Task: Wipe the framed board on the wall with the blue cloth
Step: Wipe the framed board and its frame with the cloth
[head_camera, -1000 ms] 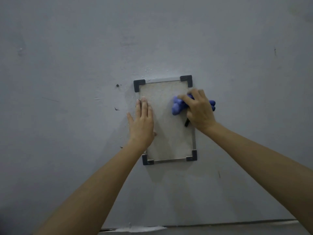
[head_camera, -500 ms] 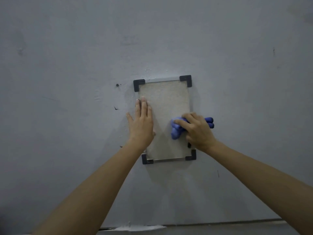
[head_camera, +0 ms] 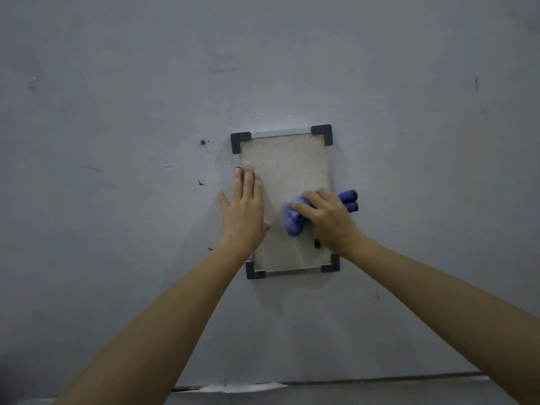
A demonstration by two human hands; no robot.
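My right hand (head_camera: 328, 220), closed on the cloth (head_camera: 295, 219), has dropped to the board's (head_camera: 285, 168) lower right; left hand (head_camera: 244, 209) stays flat, open.

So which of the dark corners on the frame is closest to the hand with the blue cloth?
The bottom-right corner piece, just below the right hand; the other three sit farther off.

The framed board (head_camera: 285, 171) has a pale, speckled matt face, a silvery metal-looking rim and dark plastic-looking corners; the blue cloth (head_camera: 295, 220) looks soft, the wall (head_camera: 117, 112) matt grey.
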